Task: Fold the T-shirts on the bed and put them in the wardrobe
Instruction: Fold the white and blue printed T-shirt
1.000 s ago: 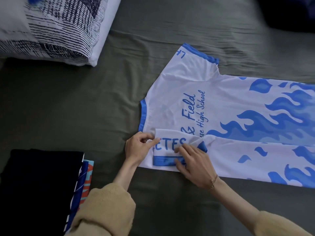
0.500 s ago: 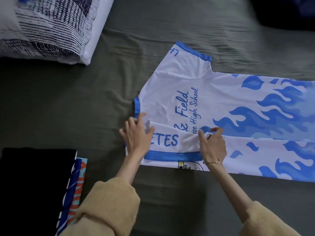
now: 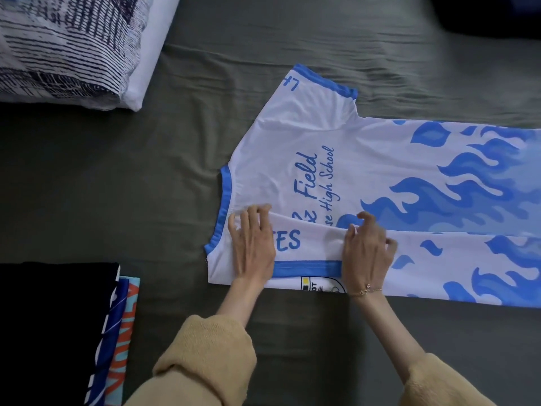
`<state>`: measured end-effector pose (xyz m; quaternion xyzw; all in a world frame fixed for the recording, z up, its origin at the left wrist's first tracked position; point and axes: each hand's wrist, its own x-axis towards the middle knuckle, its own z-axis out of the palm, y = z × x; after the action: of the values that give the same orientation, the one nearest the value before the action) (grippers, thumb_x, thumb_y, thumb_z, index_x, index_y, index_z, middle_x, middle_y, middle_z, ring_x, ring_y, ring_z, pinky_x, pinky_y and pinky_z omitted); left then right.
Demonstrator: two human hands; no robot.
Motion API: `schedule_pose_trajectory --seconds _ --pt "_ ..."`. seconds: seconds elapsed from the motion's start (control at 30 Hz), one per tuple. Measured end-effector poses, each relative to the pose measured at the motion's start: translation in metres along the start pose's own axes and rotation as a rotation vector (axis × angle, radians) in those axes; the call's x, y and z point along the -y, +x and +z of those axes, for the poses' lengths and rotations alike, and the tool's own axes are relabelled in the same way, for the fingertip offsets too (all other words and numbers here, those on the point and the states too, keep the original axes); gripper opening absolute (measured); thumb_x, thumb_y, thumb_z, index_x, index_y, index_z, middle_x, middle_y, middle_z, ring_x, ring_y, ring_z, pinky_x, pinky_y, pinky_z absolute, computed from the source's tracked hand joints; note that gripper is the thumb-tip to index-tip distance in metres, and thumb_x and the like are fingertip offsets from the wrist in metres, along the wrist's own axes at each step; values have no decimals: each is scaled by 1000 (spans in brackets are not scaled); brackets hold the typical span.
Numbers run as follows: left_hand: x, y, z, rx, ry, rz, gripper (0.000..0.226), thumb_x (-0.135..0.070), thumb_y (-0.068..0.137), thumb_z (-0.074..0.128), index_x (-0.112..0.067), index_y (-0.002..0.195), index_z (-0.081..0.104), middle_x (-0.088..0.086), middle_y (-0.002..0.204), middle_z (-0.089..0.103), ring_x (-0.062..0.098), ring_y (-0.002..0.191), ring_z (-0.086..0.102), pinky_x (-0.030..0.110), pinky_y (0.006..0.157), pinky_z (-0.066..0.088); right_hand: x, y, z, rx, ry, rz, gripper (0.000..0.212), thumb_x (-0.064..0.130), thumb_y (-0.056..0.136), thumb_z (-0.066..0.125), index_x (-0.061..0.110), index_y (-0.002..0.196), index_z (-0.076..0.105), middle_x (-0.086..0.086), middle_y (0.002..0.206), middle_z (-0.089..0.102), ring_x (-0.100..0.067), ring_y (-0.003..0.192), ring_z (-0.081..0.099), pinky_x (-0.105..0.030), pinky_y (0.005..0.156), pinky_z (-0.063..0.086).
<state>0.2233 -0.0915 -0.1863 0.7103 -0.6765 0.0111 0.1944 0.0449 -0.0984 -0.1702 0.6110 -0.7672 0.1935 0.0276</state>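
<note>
A white T-shirt (image 3: 366, 159) with blue flames and blue lettering lies flat on the dark green bed sheet (image 3: 117, 186), its collar to the left. Its near sleeve (image 3: 307, 244) is folded back over the body, blue hem toward me. My left hand (image 3: 253, 247) presses flat on the folded sleeve near the collar, fingers straight. My right hand (image 3: 367, 253) rests on the sleeve's right end with curled fingers pinching the fabric at the fold. The far sleeve (image 3: 316, 95) lies spread out.
A stack of folded shirts (image 3: 58, 332), black on top with blue and orange ones below, sits at the near left. A white pillow with dark stripes (image 3: 73, 45) lies at the far left. A dark item (image 3: 483, 16) is at the far right corner.
The near sleeve has been folded over and flattened. My left hand went from pinching the sleeve to pressing flat. My right hand slid right along the fold.
</note>
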Motion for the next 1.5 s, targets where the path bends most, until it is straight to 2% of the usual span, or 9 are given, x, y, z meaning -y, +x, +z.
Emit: schedule_pose_trajectory --seconds 0.07,0.2,0.3,0.6,0.8,0.97,1.13,1.33,1.5 --pt "-16 -7 0 47 -89 17 38 -23 95 29 -14 129 43 5 126 53 22 118 47 52 110 22 2 -2 2 -49 -11 -144 25 7 87 52 16 110 45 -12 112 60 -23 102 53 -39 87 30" --pt "-35 -20 14 256 -112 195 53 -35 103 5 -15 151 18 3 157 21 13 144 18 49 114 5 5 -10 16 217 14 -498 45 26 100 23 11 139 38 -6 149 36 -8 142 16 -49 111 8" --pt "-30 -22 24 298 -55 192 56 -41 102 5 -14 151 13 3 158 15 12 145 12 48 114 5 -9 -6 25 371 -21 -531 58 42 101 5 14 147 27 -2 154 25 -3 144 -3 -51 113 0" --pt "-30 -22 20 290 -22 175 59 -36 98 25 -15 152 13 1 158 16 11 144 13 50 113 9 -29 11 20 452 -45 -431 61 51 98 2 23 150 13 1 158 10 -11 144 1 -49 113 -6" --pt "-65 -1 6 235 37 40 45 -25 84 46 -13 127 55 6 128 59 22 117 58 59 101 34 -77 46 6 539 -15 -391 83 70 74 -26 28 145 -12 11 151 -22 -2 140 -19 -45 108 -24" --pt "-117 42 12 302 -4 48 46 -2 81 55 -11 126 53 6 128 54 25 118 50 46 106 27 -147 107 -19 583 -21 -308 65 58 90 2 25 145 -11 11 151 -19 -3 140 -15 -50 111 -14" --pt "-169 89 32 328 24 111 52 -1 84 47 -17 134 44 0 133 45 20 123 41 32 100 23 -217 180 -27 584 -153 -317 55 13 98 35 15 149 16 1 158 -1 -12 146 7 -56 112 2" --pt "-203 147 60 351 157 114 39 1 88 45 -16 123 46 3 123 47 22 116 45 33 92 33 -269 273 -17 509 -103 -356 31 10 93 45 16 123 50 -3 147 35 -23 128 40 -49 105 24" --pt "-211 192 71 383 302 124 49 0 88 46 -15 133 36 4 134 39 22 123 39 35 96 35 -289 329 -5 618 -198 -350 50 9 89 50 11 136 33 0 159 1 -16 145 6 -59 109 14"
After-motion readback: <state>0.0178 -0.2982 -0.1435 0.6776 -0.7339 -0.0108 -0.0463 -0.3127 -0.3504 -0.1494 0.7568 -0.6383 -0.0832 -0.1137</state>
